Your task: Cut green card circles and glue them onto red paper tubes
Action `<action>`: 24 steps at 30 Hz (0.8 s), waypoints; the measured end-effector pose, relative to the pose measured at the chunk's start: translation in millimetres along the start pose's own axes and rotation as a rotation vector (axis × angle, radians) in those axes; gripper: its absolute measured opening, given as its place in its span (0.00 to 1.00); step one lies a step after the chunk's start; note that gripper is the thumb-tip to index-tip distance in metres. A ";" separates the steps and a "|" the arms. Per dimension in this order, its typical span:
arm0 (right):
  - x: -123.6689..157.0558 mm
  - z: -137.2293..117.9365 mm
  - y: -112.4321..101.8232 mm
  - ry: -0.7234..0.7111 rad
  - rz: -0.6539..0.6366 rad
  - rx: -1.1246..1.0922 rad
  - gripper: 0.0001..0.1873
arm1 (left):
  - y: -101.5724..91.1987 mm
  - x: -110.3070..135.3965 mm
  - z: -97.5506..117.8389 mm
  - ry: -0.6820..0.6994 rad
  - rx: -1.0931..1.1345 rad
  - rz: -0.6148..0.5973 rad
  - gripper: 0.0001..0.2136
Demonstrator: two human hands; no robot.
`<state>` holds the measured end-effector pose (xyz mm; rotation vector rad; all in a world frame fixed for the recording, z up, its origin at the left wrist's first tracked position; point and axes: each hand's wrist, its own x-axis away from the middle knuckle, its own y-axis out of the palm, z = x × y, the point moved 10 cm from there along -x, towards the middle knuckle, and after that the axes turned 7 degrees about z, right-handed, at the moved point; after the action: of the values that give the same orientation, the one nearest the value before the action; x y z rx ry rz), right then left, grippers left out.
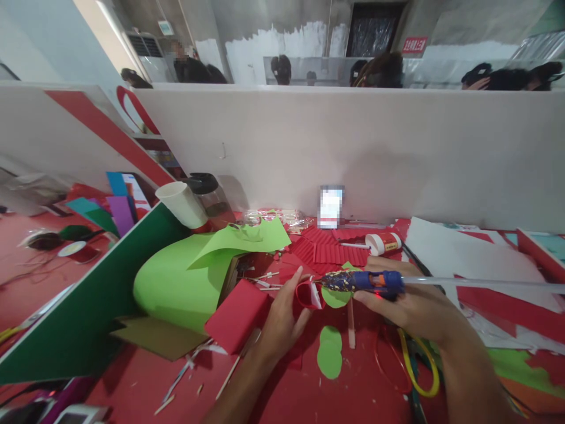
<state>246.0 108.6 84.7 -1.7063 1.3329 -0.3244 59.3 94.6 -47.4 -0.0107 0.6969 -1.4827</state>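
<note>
My right hand [397,294] grips a blue hot glue gun [375,281] with a clear glue stick [477,285] sticking out of its back end. The gun's nozzle points left, at the rim of a small rolled red paper piece [309,294] with a white inside. That red piece is pinched between the fingers and thumb of my left hand [285,312]. Whether the nozzle touches the paper is hard to tell. Below lie green paper pieces with rounded edges [329,352], and a flat wooden stick [351,325] lies under the gun.
Yellow-handled scissors [419,371] lie near my right forearm. A red box [238,315] and a curled green sheet [176,282] are at left. Pleated red paper [326,247], a white tub [383,242] and a phone [331,207] sit towards the partition [282,147].
</note>
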 end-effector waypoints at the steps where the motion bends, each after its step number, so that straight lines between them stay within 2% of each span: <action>1: -0.5 -1.5 -0.6 0.001 0.004 -0.008 0.11 | -0.2 0.1 -0.3 -0.001 -0.001 0.003 0.33; 5: 4.7 6.0 -6.8 0.021 0.054 0.055 0.09 | 0.0 0.0 -0.4 0.001 -0.001 0.003 0.33; 9: 10.7 16.5 -16.0 0.043 0.132 0.156 0.16 | 0.8 0.2 -2.1 -0.001 -0.001 0.003 0.33; 15: 6.7 11.7 -5.4 0.036 0.060 0.048 0.07 | 0.7 -0.6 -1.7 -0.016 0.019 -0.001 0.33; 20: 10.5 15.0 -14.3 0.045 0.142 0.107 0.14 | 0.1 -1.9 -1.0 -0.026 0.034 0.007 0.32; 24: 15.1 22.5 -13.8 0.095 0.074 0.183 0.17 | -0.3 -1.3 -3.5 -0.024 0.033 0.021 0.33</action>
<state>275.6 106.5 78.4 -1.5020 1.3876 -0.4750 57.6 97.2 -49.5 0.0043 0.6510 -1.4719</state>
